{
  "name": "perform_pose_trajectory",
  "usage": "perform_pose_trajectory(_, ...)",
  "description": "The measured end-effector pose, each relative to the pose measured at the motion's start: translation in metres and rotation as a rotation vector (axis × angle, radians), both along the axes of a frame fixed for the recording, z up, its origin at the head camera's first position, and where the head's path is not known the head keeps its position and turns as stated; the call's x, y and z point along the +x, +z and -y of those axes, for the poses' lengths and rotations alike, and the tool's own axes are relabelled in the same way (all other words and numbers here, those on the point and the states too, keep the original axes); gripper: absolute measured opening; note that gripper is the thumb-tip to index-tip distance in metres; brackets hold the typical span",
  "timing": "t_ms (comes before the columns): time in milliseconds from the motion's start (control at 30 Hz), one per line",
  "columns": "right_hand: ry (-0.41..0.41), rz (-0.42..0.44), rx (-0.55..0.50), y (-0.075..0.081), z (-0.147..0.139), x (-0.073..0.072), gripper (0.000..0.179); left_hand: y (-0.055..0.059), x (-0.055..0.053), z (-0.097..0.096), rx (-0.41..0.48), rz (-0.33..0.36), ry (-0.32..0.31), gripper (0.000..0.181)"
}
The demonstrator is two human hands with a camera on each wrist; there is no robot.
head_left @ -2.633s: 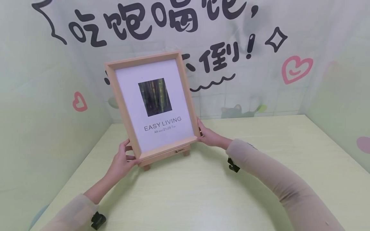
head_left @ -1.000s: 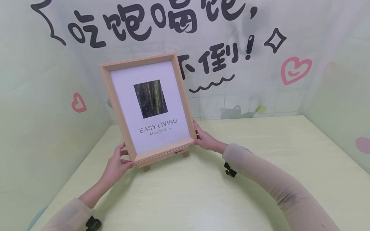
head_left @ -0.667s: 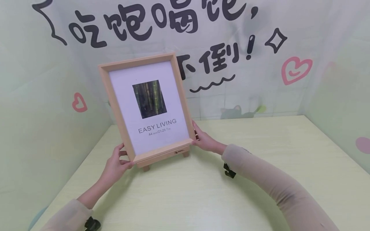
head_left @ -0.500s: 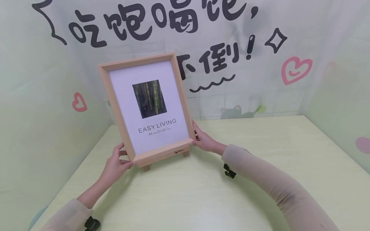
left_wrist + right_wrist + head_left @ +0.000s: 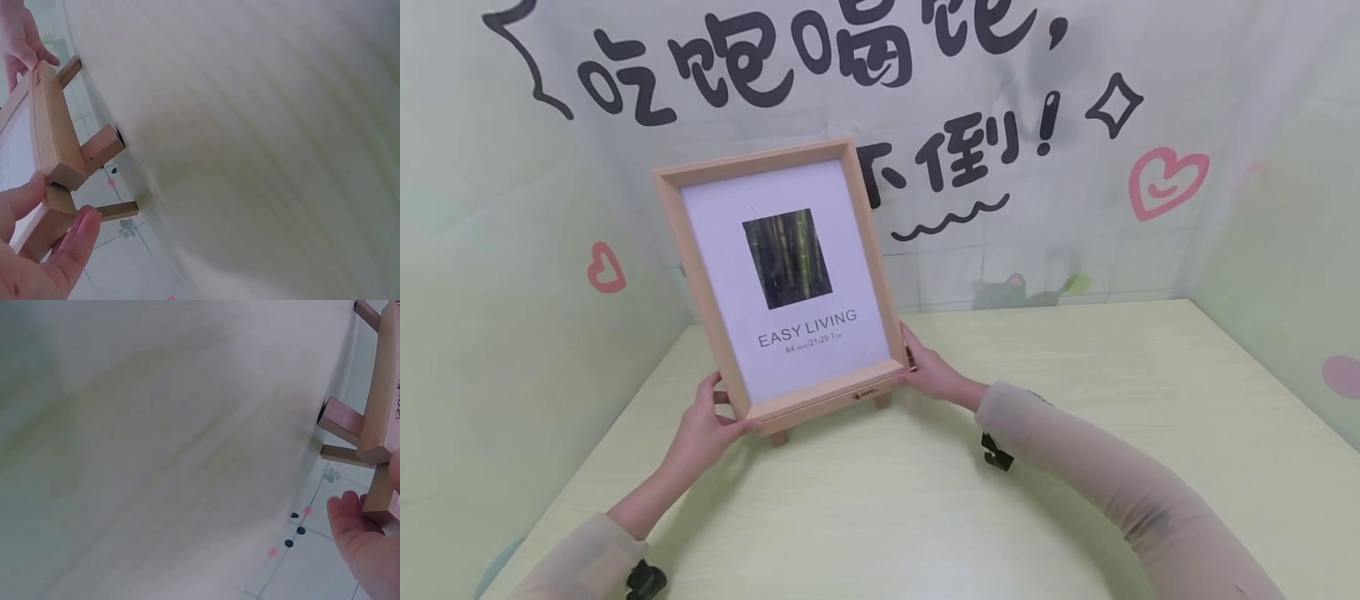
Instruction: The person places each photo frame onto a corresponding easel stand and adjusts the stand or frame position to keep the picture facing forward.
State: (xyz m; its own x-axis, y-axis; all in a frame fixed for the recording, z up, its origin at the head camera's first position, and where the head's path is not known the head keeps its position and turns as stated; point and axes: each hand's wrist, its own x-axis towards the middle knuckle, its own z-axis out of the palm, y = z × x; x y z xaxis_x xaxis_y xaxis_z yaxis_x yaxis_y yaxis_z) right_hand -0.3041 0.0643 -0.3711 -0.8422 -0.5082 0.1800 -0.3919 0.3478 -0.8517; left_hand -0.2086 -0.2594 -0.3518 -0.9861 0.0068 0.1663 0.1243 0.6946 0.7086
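A light wood picture frame stands leaning back on a small wooden easel. Its white sheet carries a bamboo photo and the words EASY LIVING. At the lower left corner my left hand holds the frame, thumb on the front and fingers around the side and back. My right hand grips the opposite lower corner, its thumb near the easel's ledge. In the left wrist view the frame's bottom sits on the ledge, and its corner juts past the ledge's end. Most of the easel is hidden behind the frame.
The easel's legs stand on a pale wood table. Behind it hangs a light cloth backdrop with black lettering and pink hearts. Similar walls close off the left and right sides. Black wrist cameras sit under both sleeves.
Since the earliest frame, the picture frame has shifted a little left along the easel's ledge, both hands moving with it. In the last half second, the right hand has dipped slightly.
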Motion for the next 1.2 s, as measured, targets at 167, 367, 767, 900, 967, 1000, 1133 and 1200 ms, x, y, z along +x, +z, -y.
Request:
perform_pose_trajectory(167,-0.044,0.005,0.005,0.005,0.002,0.001,0.089,0.000,0.000,-0.002,-0.023,0.010,0.009,0.091)
perform_pose_trajectory(367,-0.091,0.013,0.016,0.009,0.006,0.002,0.086,0.002,0.001,-0.003,-0.030,0.017,0.021,0.090)
perform_pose_trajectory(767,-0.127,0.038,0.035,0.010,0.012,0.003,0.073,0.002,0.002,0.000,-0.042,0.034,0.031,0.086)
perform_pose_trajectory(900,-0.154,0.029,0.092,0.011,0.013,0.004,0.068,0.003,0.003,0.000,-0.045,0.047,0.040,0.084)
perform_pose_trajectory(967,-0.156,0.022,0.112,0.011,0.013,0.005,0.066,0.003,0.003,-0.001,-0.045,0.051,0.043,0.084)
perform_pose_trajectory(1000,-0.154,0.016,0.121,0.011,0.013,0.005,0.065,0.003,0.003,-0.001,-0.045,0.051,0.045,0.084)
perform_pose_trajectory(1133,-0.149,0.000,0.137,0.011,0.012,0.007,0.063,0.002,0.003,-0.002,-0.042,0.047,0.048,0.082)
perform_pose_trajectory(1200,-0.154,0.001,0.133,0.012,0.011,0.007,0.061,0.001,0.003,-0.003,-0.034,0.047,0.052,0.079)
